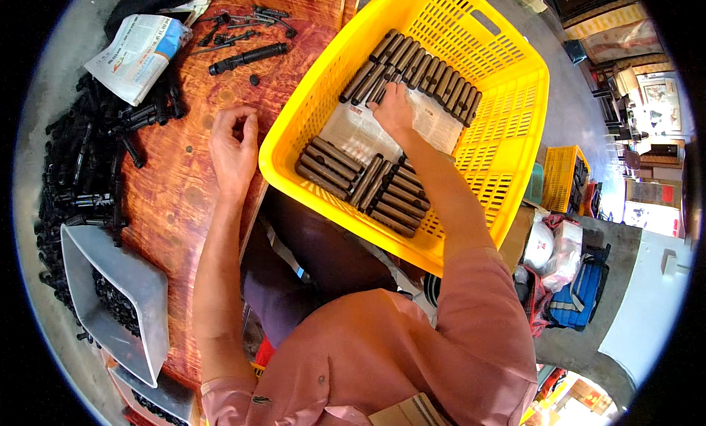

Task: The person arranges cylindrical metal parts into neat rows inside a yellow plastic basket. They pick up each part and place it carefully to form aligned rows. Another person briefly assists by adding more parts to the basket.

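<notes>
Inside a yellow plastic basket, my right hand reaches to a far row of dark brown tubes. Its bent fingers close on a dark tube at the row's near side; the fingertips are partly hidden. A second group of dark tubes lies along the basket's near side, some turned crosswise. Newspaper lines the bottom between the groups. To the basket's left, my left hand hovers over the table edge, thumb and fingers curled into a ring with nothing visible inside.
On the reddish wooden table lie a long black tube, slim tools and a heap of black parts under folded newspaper. A grey bin holds small black pieces. Another yellow basket and a blue bag stand right.
</notes>
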Tool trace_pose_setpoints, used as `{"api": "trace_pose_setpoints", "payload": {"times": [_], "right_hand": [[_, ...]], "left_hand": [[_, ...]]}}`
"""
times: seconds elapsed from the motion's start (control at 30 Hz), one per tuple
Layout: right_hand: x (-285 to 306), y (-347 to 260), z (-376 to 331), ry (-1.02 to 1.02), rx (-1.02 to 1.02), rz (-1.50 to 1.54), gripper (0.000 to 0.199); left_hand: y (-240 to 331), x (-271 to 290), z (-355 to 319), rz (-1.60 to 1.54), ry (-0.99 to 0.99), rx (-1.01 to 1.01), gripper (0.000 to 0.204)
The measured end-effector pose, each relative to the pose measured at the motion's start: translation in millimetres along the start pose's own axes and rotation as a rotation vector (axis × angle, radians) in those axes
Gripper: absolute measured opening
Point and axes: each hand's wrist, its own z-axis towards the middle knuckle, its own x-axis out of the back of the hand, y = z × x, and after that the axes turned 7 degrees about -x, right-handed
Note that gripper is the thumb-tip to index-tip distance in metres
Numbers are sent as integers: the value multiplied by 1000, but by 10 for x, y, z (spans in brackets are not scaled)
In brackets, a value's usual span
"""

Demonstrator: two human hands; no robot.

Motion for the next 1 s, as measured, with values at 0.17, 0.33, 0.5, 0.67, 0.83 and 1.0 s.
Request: {"api": "trace_pose_setpoints", "payload": {"times": [0.17, 0.33, 0.5, 0.67, 0.83, 1.0], "right_hand": [[170, 308, 61, -511, 198, -338, 31], [439, 631, 147, -644, 96, -565, 48], [603, 1026, 222, -1013, -112, -683, 80], [689, 876, -247, -810, -12, -652, 69], [564, 905, -401, -640, 114, -697, 56], [559, 758, -414, -552, 363, -857, 53]], "left_hand": [[-4, -11, 13, -6, -14, 16, 14], [-52, -3, -2, 11, -8, 15, 14], [-29, -40, 16, -16, -7, 33, 15], [-50, -12, -1, 3, -5, 14, 14], [-31, -4, 18, -6, -16, 7, 13], [-19, -10, 14, -24, -8, 17, 13]]}}
